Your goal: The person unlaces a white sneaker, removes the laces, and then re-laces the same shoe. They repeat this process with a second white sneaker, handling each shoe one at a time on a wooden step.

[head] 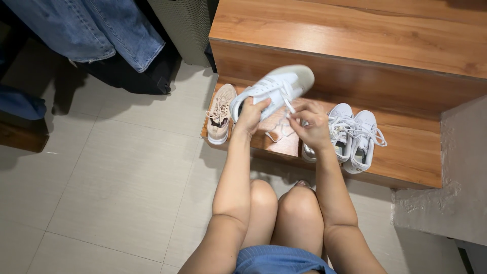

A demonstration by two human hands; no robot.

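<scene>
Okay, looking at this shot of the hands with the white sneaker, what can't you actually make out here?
- Head view: the white sneaker's heel opening is covered by the left hand.
- How the laces are pinched: hidden inside the right hand.
- The white pair: one shoe's near end sits behind the right wrist.
- The jeans are cut off by the top edge.

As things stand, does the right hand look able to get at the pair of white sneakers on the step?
Probably yes. The right hand is at the laces of the white sneaker held up by the left hand, and the pair of white sneakers sits just beside it on the wooden step, with nothing between.
</scene>
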